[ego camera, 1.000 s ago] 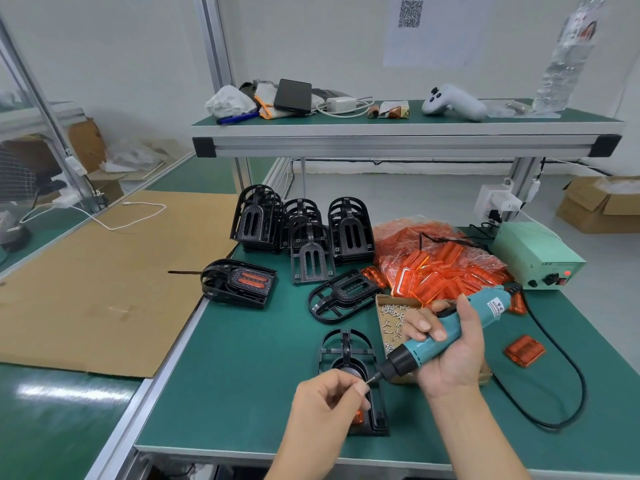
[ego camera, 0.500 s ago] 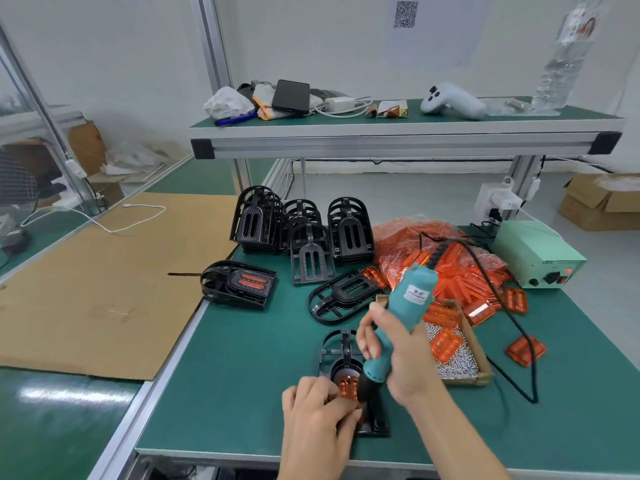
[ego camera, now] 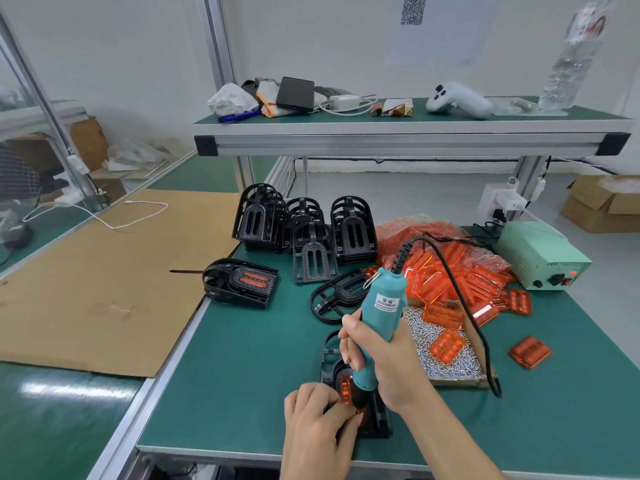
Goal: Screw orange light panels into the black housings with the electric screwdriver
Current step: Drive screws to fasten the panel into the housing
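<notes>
My right hand [ego camera: 384, 368] grips the teal electric screwdriver [ego camera: 379, 317], held nearly upright with its tip down on a black housing [ego camera: 381, 419] near the table's front edge. An orange light panel [ego camera: 345, 391] sits inside that housing. My left hand [ego camera: 317, 422] rests on the housing's left side, fingers curled at the screwdriver's tip; the tip itself is hidden. A pile of orange panels [ego camera: 460, 275] lies at the back right. Black housings [ego camera: 351, 230] stand stacked behind. One finished housing [ego camera: 242, 282] lies at the left edge.
A cardboard tray of screws [ego camera: 446, 362] sits right of my hand, with loose orange panels [ego camera: 530, 351] beside it. The screwdriver's cord loops to the green power supply [ego camera: 543, 258]. An empty housing [ego camera: 337, 299] lies mid-table. A shelf [ego camera: 398, 138] overhangs the back.
My right hand swung the screwdriver from a slanted hold to upright over the housing. My left hand moved down from the bit onto the housing.
</notes>
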`<state>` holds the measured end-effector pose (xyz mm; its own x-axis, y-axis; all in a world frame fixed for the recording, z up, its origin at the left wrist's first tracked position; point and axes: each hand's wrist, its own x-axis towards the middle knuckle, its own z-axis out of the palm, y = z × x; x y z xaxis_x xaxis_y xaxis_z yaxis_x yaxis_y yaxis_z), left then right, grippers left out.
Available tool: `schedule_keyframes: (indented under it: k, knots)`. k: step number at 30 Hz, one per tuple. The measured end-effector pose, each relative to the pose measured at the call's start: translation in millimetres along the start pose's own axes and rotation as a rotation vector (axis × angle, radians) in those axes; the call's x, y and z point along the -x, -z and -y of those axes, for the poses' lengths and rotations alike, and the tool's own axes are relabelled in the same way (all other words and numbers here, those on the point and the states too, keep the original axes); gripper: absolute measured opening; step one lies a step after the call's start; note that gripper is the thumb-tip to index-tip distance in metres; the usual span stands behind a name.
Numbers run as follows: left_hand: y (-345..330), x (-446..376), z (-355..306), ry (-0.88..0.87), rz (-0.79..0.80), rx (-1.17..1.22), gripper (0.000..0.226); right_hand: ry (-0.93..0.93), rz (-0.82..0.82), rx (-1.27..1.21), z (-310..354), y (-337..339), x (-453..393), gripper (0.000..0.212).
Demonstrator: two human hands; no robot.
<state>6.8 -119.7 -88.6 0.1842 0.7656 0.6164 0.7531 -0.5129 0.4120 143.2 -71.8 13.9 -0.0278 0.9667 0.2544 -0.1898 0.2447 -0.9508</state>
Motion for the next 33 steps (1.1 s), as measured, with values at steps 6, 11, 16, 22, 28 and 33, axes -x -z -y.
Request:
schedule_keyframes:
  k: [6, 11, 16, 22, 28, 33]
  knots:
    - [-1, 3, 0, 0.011, -0.047, 0.021, 0.010, -0.007, 0.023, 0.017, -4, 0, 0, 0.043]
    - [0, 4, -1, 0.028, -0.016, 0.028, 0.011, -0.017, 0.047, 0.027, -5, -2, 0, 0.050]
    - [0, 6, 1, 0.023, 0.024, 0.097, 0.013, 0.009, 0.073, 0.093, 0, -6, 1, 0.043]
    - [2, 9, 4, 0.006, 0.072, 0.112, 0.018, 0.026, 0.108, 0.103, 3, -1, 5, 0.038]
    - [1, 9, 2, 0.034, 0.076, 0.131, 0.016, -0.017, 0.194, 0.089, 3, 3, 5, 0.035]
    - [-1, 10, 4, 0.032, 0.056, 0.135, 0.019, -0.049, 0.310, 0.046, 8, 6, 5, 0.027]
